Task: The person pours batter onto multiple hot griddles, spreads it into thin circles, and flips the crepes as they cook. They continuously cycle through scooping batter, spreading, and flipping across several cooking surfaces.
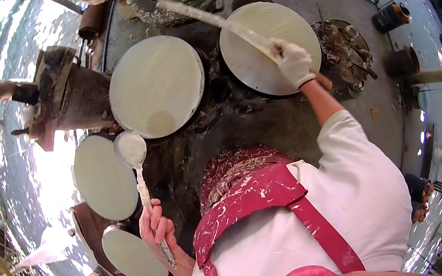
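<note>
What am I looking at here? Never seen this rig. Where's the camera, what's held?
No robot here: it's a person's own two hands. There's one picture, from the left of two fisheye cameras worn on the head, looking down, so straight edges bend near the rim. The red apron at the bottom is the wearer's.

The left hand holds a ladle, whitish inside. The right hand, in a white glove, grips a long stick reaching over the right disc.

Several more pale round discs stand around. I can't tell what they're made of.
</note>
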A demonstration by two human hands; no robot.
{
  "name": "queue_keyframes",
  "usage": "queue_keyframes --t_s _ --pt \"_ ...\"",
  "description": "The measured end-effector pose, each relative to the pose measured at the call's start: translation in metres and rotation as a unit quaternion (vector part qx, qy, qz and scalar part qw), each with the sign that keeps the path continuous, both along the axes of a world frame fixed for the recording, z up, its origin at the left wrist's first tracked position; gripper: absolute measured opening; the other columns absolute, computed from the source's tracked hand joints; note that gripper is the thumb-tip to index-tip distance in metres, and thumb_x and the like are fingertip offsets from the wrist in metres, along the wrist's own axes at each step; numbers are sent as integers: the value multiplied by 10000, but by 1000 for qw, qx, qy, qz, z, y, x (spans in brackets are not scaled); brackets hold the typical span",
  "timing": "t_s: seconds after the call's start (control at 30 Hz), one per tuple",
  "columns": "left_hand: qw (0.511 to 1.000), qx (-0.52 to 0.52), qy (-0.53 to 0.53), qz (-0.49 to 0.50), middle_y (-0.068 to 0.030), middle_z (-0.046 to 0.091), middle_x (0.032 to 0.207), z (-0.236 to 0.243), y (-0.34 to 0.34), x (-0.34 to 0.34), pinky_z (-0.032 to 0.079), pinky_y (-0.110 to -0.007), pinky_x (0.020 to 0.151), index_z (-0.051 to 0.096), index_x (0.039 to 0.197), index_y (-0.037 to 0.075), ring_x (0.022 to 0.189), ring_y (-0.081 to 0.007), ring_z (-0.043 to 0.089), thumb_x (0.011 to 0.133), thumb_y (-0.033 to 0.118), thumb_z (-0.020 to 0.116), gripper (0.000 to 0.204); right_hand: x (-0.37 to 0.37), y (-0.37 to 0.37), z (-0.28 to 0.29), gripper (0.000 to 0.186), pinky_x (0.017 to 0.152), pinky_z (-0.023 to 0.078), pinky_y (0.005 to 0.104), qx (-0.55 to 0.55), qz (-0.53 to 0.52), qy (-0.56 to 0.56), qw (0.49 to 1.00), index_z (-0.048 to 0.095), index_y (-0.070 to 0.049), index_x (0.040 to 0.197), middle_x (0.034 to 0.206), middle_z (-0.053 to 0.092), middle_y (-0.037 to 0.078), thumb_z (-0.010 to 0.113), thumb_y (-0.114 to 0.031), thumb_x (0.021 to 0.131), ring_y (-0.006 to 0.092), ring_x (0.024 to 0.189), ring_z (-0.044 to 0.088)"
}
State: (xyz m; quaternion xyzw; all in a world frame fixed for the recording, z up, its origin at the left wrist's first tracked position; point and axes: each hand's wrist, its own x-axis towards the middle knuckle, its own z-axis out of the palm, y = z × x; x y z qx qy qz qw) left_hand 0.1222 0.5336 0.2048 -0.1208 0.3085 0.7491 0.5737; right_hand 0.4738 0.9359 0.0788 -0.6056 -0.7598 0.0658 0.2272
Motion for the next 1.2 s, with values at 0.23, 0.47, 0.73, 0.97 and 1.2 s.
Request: queue_keyframes --t_s 0.23,0.47,0.73,0.97,1.2 --pt "997 -13 62 -50 25 371 661 -23 43 -46 256 -162 329 453 1183 -164 355 -19 337 1043 140 434 335 69 106 117 275 793 545 403 69 1 -48 996 691 -233 1133 995 708 108 691 -258 859 313 942 684" --pt "997 -10 71 -44 24 384 664 -36 60 -60 260 -169 338 471 1179 -156 356 -24 341 1045 146 439 332 11 180 247 297 785 532 410 118 129 -219 960 682 -156 1149 1010 718 125 664 -296 887 306 917 690" --pt "998 -15 57 21 24 388 659 -42 61 -40 265 -172 341 483 1171 -147 358 -25 328 1047 159 438 334 -137 241 348 372 764 526 369 69 239 -100 963 721 -58 1047 873 733 101 764 -162 692 213 822 681" --pt "984 -69 88 139 24 391 648 -34 67 34 272 -173 337 494 1153 -141 354 -28 339 1043 165 458 328 -92 430 248 242 791 507 335 -24 162 170 972 729 -52 1003 928 703 68 716 -215 824 190 852 639" --pt "951 -41 -28 304 -4 409 682 -13 71 126 289 -192 345 448 1190 -150 361 -54 370 1061 176 379 357 -127 476 -30 99 514 467 333 -225 33 564 794 634 -60 870 726 610 41 706 -125 849 172 604 588"
